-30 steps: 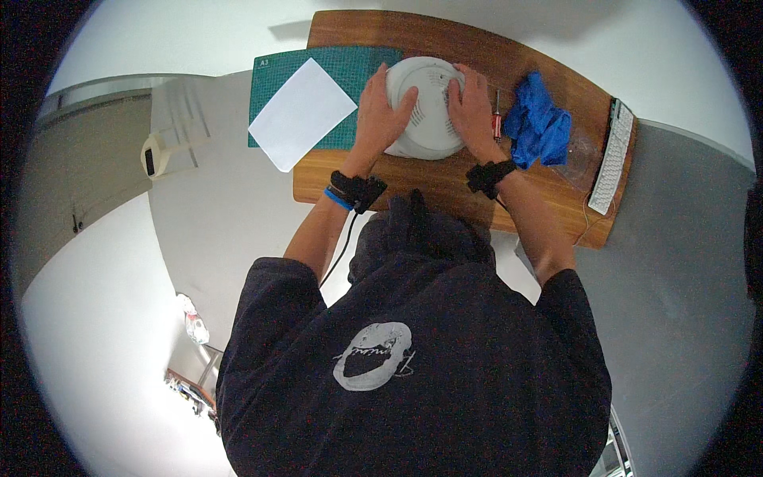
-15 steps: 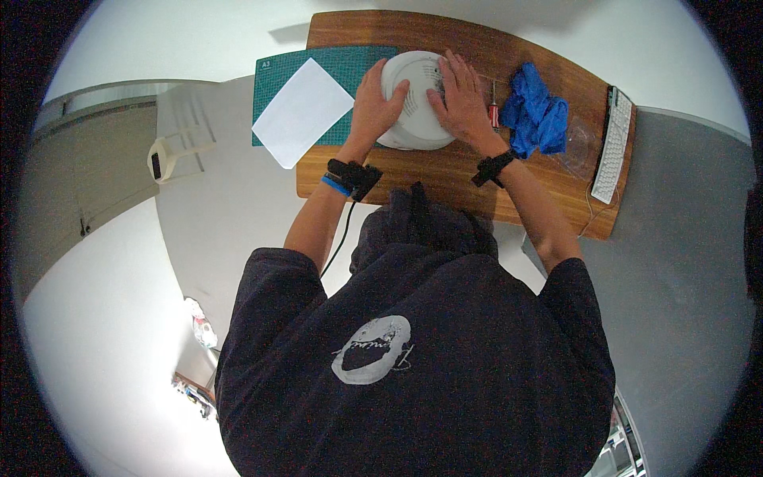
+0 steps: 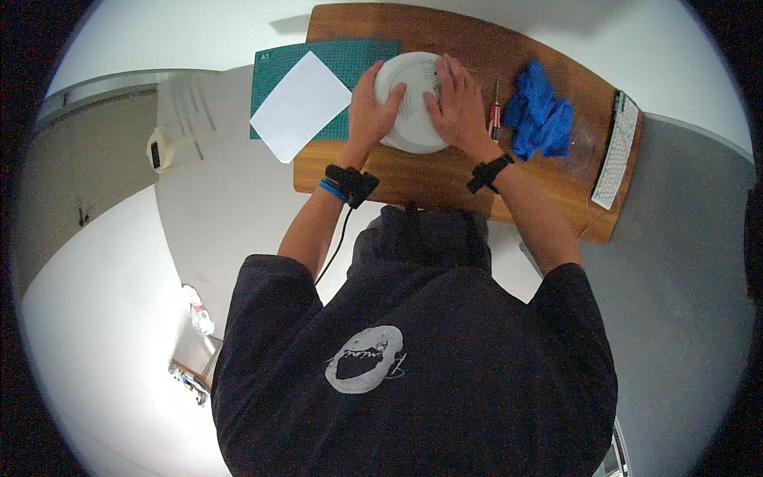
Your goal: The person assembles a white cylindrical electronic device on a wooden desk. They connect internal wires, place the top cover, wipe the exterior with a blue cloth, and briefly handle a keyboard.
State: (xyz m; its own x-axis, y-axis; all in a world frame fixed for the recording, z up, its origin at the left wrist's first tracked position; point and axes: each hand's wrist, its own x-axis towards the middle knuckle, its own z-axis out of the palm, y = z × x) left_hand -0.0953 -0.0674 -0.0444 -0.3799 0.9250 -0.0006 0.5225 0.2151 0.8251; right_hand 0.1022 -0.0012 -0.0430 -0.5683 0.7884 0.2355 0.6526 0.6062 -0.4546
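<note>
Between my hands is a round white plastic device (image 3: 413, 131) with rows of small vent slots on its face; its exact kind does not show. My left hand (image 3: 370, 115) wraps its left edge, with the thumb lying on top. My right hand (image 3: 459, 107) grips the right side, its fingers reaching over the upper surface toward the far rim. Just right of that hand lies a screwdriver (image 3: 495, 115) with a red and black handle. Beyond it is a crumpled blue cloth (image 3: 539, 111).
The wooden table (image 3: 334, 171) carries a green cutting mat (image 3: 274, 71) on the left with a white sheet of paper (image 3: 300, 107) lying askew on it. A white keyboard (image 3: 616, 155) stands along the right edge. A pale chair (image 3: 161, 149) is off to the left.
The white device has shifted slightly left between my hands and seems turned a little. Both hands keep their hold. The screwdriver now shows more fully beside my right hand.
</note>
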